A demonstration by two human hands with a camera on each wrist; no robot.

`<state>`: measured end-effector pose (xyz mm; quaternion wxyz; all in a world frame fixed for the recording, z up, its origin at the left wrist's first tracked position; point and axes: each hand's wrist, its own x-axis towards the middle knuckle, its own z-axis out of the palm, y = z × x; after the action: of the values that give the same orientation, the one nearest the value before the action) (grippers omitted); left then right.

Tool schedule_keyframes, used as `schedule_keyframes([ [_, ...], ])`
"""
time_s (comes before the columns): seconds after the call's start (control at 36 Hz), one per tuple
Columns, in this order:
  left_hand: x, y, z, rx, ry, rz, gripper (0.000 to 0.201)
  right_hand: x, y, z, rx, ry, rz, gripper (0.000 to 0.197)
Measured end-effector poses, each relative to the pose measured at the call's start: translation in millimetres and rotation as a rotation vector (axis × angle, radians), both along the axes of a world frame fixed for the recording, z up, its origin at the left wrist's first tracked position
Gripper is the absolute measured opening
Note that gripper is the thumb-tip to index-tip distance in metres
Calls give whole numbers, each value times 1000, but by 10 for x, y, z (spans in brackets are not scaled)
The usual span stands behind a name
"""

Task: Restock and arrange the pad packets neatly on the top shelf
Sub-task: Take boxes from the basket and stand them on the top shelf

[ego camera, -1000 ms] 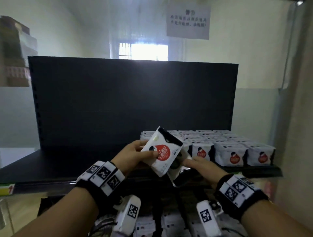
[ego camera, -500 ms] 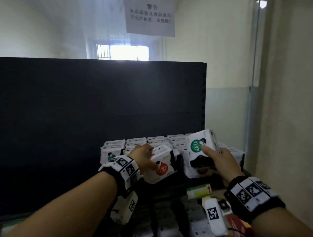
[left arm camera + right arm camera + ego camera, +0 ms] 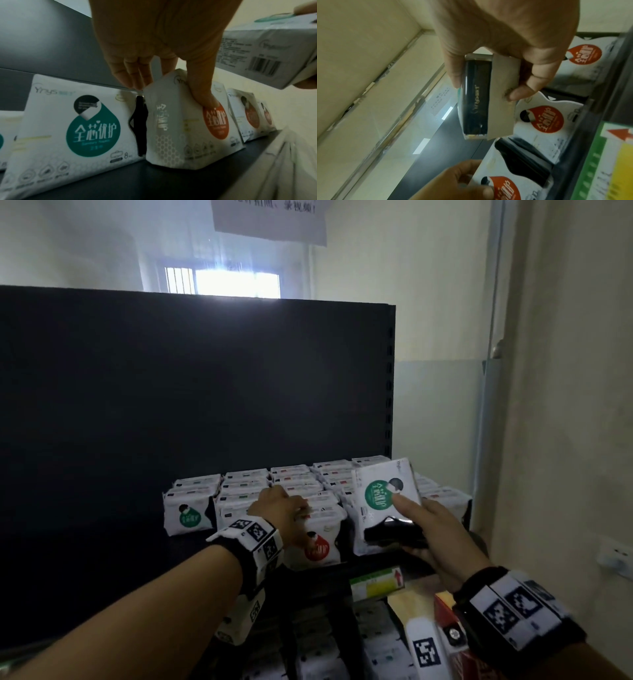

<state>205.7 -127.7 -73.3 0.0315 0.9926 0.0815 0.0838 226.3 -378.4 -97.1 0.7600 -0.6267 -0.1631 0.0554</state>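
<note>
My left hand (image 3: 284,508) grips a red-label pad packet (image 3: 317,546) by its top; it stands on the black top shelf (image 3: 113,570) at the front of the rows. In the left wrist view the thumb (image 3: 202,89) presses the front of the red-label packet (image 3: 192,128) and the fingers (image 3: 130,73) curl behind it. My right hand (image 3: 428,529) holds a green-label pad packet (image 3: 385,498) up in the air, just right of the red one, above the front row. In the right wrist view thumb and fingers clamp the green-label packet (image 3: 486,97) by its black end.
Rows of white pad packets (image 3: 301,484) fill the right part of the shelf, a green-label one (image 3: 188,515) at the left front. The dark back panel (image 3: 205,388) rises behind. A wall (image 3: 565,405) stands close on the right. Lower shelves hold more packets (image 3: 342,652).
The left hand has carried the red-label packet down onto the shelf front. The right hand has lifted the green-label packet apart from it and up to the right. The view has shifted right.
</note>
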Motion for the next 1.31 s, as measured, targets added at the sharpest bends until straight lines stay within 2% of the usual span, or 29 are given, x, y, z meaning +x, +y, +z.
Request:
schedule_keyframes([
  [0.08, -43, 71, -27, -49, -102, 4, 78, -14, 133, -3, 25, 19, 63, 42],
  [0.17, -100, 169, 39, -182, -188, 8, 62, -6, 290, 1, 17, 21, 87, 47],
  [0.28, -273, 318, 233, -565, -414, -81, 39, -26, 498, 21, -46, -27, 135, 48],
  [0.36, -495, 407, 430, -810, -429, -202, 51, -74, 645, 81, -111, -92, 229, 53],
  [0.42, -628, 476, 552, -762, -309, -274, 73, -126, 750, 146, -251, -190, 280, 54],
  [0.47, -739, 506, 638, -622, -158, -325, 91, -203, 875, 239, -439, -336, 283, 51],
  [0.53, -809, 499, 667, -503, -47, -331, 97, -260, 1007, 304, -527, -435, 266, 58],
  [0.58, -835, 497, 644, -401, -10, -305, 92, -281, 1119, 314, -565, -510, 242, 67],
  [0.64, -842, 530, 597, -349, -19, -264, 79, -283, 1186, 285, -590, -563, 213, 68],
  [0.75, -854, 731, 500, -395, -1, -113, 65, -218, 1182, 168, -590, -559, 112, 50],
  [0.83, -839, 890, 396, -365, 68, -1, 63, -138, 1133, 75, -734, -637, 4, 38],
  [0.94, -792, 944, 240, -335, 76, 90, 65, -73, 1112, -26, -987, -731, -20, 39],
  [1.11, -675, 834, 68, -224, 67, 117, 67, -71, 1112, -99, -970, -756, -53, 34],
  [1.31, -710, 739, 18, -61, 7, 186, 76, -95, 1158, -151, -954, -743, -95, 39],
])
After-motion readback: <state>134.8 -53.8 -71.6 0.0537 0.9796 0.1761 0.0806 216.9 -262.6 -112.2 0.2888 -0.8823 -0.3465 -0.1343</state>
